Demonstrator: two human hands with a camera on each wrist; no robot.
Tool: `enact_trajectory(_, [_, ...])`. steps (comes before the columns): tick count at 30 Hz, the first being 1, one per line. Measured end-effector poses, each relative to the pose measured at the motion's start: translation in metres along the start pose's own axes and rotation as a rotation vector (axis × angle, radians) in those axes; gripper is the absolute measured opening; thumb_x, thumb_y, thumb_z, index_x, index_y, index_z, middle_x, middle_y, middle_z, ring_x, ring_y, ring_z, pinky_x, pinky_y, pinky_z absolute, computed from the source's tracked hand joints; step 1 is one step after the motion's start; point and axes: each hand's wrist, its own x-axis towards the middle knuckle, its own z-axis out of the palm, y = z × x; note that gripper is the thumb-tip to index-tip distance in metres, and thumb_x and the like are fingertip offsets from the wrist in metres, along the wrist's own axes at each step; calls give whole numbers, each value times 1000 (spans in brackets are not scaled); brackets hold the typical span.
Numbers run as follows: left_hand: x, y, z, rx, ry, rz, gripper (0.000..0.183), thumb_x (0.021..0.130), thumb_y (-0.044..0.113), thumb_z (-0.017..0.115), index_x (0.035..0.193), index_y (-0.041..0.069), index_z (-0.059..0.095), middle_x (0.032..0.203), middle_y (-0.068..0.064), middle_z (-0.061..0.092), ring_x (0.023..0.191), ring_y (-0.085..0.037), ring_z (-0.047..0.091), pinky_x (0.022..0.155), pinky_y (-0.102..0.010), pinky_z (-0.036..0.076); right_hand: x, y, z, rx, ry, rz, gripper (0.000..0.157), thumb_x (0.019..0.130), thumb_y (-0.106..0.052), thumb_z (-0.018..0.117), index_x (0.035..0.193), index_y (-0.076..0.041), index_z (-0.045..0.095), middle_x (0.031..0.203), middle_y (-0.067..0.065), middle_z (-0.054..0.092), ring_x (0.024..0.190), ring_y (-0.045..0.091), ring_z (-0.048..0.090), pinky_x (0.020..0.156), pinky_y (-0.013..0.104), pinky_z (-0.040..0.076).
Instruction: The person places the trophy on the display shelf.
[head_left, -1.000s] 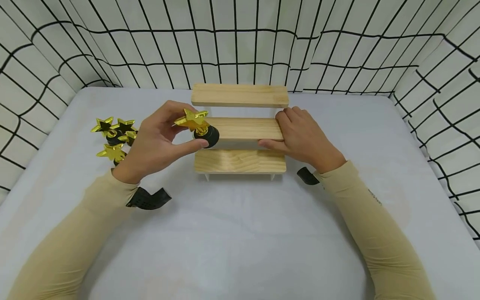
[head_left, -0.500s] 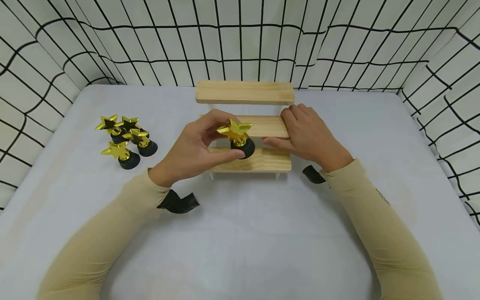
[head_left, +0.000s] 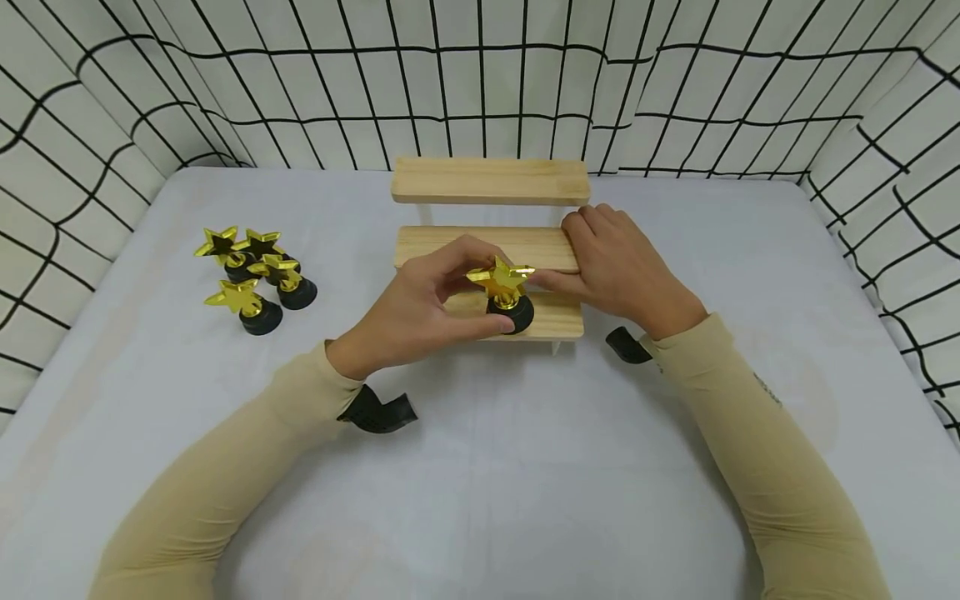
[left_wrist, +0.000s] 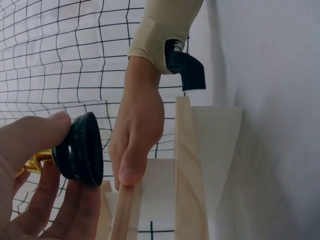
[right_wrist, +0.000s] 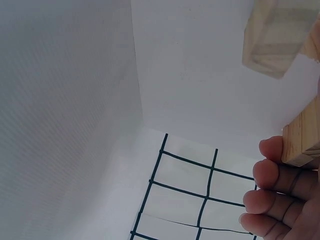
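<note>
A small star trophy with a gold star and black base is pinched between the thumb and fingers of my left hand. In the head view it overlaps the lowest board of a three-tier wooden shelf. The left wrist view shows its black base held sideways, apart from the boards. My right hand grips the right end of the middle board. Its fingers curl beneath that board's end in the right wrist view. Several more star trophies stand on the table to the left.
White cloth covers the table. Black wire grid panels stand along the back and both sides. White side panels support the shelf's boards. A black wrist mount juts out below my left sleeve.
My left hand has carried the trophy rightward and toward me, from the middle board's left end to over the lowest board. My right hand keeps its grip; the view has shifted slightly.
</note>
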Motion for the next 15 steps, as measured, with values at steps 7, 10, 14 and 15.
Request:
enact_trajectory(7, [4,-6,10,3,-17,-19,50,78,0,88,121,3,62,121,-9,66,109,-15,67,103,-29,61,1,1,0,-39,-39,10,67,92,-59,69,110,5,58,93,18,61,85,34,55,73,44,48])
enact_trajectory(10, [5,-9,13,4,-26,-35,50,79,1,88,121,3,62,121,-8,66,108,-14,67,102,-27,61,1,1,0,-33,-14,-4,74,95,-68,58,105,5,58,90,18,62,82,34,55,72,44,48])
enact_trajectory(14, [6,-12,17,6,-31,-60,49,80,3,88,122,5,63,121,-7,67,107,-14,67,101,-26,61,0,2,1,-15,26,-26,92,93,-84,28,98,3,57,85,16,61,76,33,54,68,43,48])
enact_trajectory(15, [6,-13,19,10,-32,-63,49,80,4,88,122,5,63,121,-7,67,107,-14,68,101,-26,61,0,2,1,-13,31,-28,95,92,-86,21,98,2,57,85,16,60,76,33,54,68,43,48])
